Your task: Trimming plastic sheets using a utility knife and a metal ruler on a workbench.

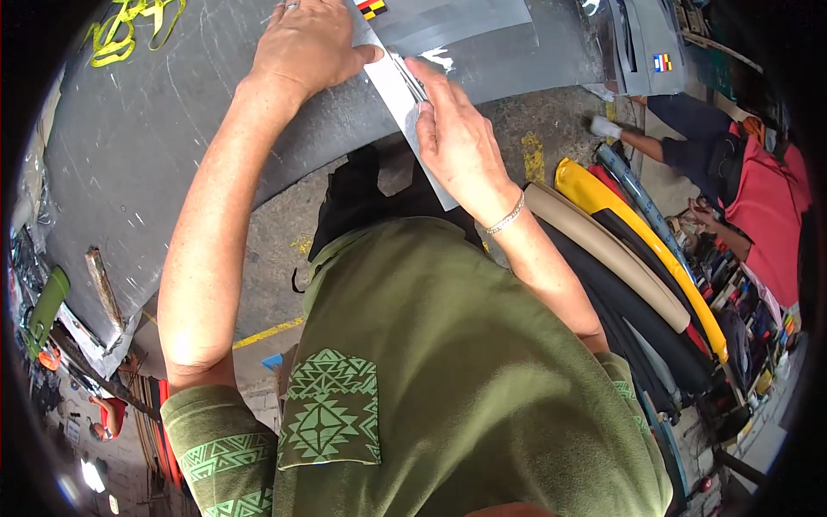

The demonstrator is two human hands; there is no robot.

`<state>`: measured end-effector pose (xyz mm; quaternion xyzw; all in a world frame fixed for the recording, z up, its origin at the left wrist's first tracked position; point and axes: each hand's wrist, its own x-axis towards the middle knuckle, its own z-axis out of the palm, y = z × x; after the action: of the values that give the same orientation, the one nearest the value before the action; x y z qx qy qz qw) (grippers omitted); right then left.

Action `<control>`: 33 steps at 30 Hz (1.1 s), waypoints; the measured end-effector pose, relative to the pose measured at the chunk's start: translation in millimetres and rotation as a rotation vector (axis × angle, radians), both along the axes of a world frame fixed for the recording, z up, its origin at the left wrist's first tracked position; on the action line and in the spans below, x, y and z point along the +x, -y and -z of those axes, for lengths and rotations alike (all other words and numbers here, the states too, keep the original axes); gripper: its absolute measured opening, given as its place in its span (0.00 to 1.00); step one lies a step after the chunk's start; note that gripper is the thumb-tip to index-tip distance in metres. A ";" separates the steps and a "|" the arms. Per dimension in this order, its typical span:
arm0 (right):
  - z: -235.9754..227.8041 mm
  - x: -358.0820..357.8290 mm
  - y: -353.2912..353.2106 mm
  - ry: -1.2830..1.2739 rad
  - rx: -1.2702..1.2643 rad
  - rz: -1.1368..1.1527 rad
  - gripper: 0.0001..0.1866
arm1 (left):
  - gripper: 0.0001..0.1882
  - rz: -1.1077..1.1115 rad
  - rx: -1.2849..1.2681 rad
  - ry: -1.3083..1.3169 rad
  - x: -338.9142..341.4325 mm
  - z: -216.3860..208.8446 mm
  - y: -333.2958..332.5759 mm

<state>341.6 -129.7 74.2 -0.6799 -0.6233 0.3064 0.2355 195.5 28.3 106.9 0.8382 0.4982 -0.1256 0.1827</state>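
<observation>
My left hand [308,47] lies pressed on the grey table, with its thumb on a long metal straightedge [392,86]. Its fingers are stretched out and partly cut off by the top of the view. Between the thumb and fingers of my right hand [465,142] is a slim silver cutter knife [412,79], held against the straightedge. Where its tip meets the material is hard to make out. Clear plastic sheeting [482,30] lies under and right of the straightedge, whose near end juts past the table edge.
A dark grey table [129,172] curves across the top and left, with a tangle of yellow strips [121,34] on it. Rolls of material, including a yellow roll [637,233] and a beige roll [603,258], stand at my right. Beyond them a person in red [767,207] sits low.
</observation>
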 end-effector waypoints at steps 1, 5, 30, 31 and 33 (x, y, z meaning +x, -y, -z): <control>0.5 -0.1 -0.6 0.002 -0.005 0.003 0.31 | 0.55 0.000 -0.005 -0.001 -0.1 0.8 -0.6; -1.0 -0.1 -0.1 0.014 -0.024 0.005 0.30 | 0.55 0.002 0.009 0.025 -0.1 1.0 0.2; -31.7 2.7 -16.1 0.204 -0.112 -0.144 0.36 | 0.57 0.016 0.029 -0.047 -1.6 9.7 -0.8; -33.2 2.8 -16.0 0.201 -0.139 -0.137 0.33 | 0.57 0.015 0.029 -0.047 -4.9 18.7 -2.0; -32.9 4.0 -15.2 0.198 -0.166 -0.133 0.31 | 0.56 0.034 0.114 0.055 -10.1 29.2 -2.0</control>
<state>345.6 -114.5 107.1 -0.6812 -0.6596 0.3031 0.0949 185.4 30.2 77.6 0.8588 0.4850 -0.0771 0.1461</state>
